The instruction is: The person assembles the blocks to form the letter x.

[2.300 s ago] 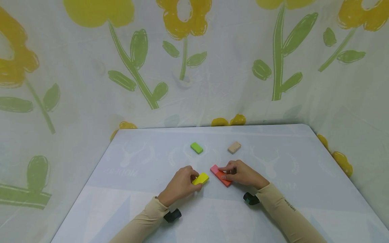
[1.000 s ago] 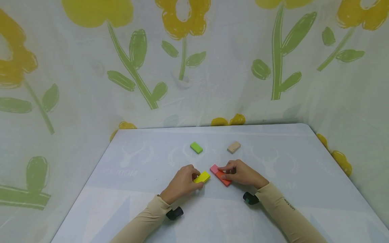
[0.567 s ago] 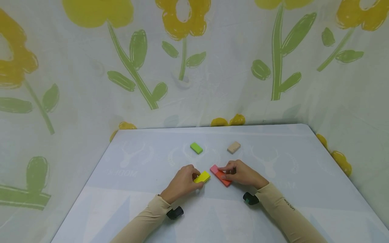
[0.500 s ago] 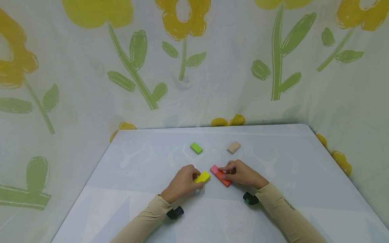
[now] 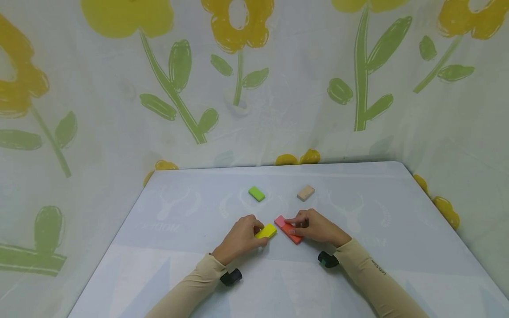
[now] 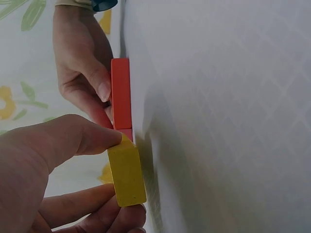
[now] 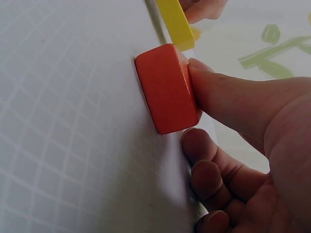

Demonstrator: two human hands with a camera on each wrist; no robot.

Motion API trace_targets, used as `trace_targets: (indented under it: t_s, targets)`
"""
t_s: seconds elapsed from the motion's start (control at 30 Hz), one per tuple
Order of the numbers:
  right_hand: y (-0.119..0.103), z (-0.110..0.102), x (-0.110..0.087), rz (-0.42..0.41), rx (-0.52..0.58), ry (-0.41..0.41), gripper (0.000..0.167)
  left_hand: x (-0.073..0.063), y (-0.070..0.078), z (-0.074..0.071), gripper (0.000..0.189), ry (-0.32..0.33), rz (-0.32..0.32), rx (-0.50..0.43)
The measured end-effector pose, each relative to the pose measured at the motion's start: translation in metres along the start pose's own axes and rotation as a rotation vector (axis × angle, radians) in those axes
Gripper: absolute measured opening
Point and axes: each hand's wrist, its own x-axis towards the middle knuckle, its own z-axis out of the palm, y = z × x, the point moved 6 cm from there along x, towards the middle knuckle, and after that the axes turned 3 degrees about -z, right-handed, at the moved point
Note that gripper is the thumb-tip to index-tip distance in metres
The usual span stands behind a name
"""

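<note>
My left hand pinches a yellow block between thumb and fingers. In the left wrist view the yellow block is tilted, its near face toward the camera. A red block lies flat with a pink block at its far end, the two in one line. My right hand holds the red block, the thumb on it and the index fingertip by the pink one. Seen from the right wrist, the red block hides most of the pink one. A narrow gap separates yellow from the red-pink pair.
A green block and a plain wooden block lie farther back on the white table. Behind the table's back edge hangs a cloth printed with flowers. Both wrists carry small black cameras.
My left hand, with the yellow block in it, has shifted slightly to the right, closer to the pink and red blocks. My right hand and the other blocks have stayed in place.
</note>
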Motion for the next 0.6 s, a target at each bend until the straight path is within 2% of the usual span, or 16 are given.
trace_targets:
  t_s: [0.6]
  targets:
    - [-0.0010,-0.0004,-0.0002,-0.023,-0.002,0.008,0.038,0.0038,0.0016,0.0041,0.033,-0.013,-0.004,-0.002]
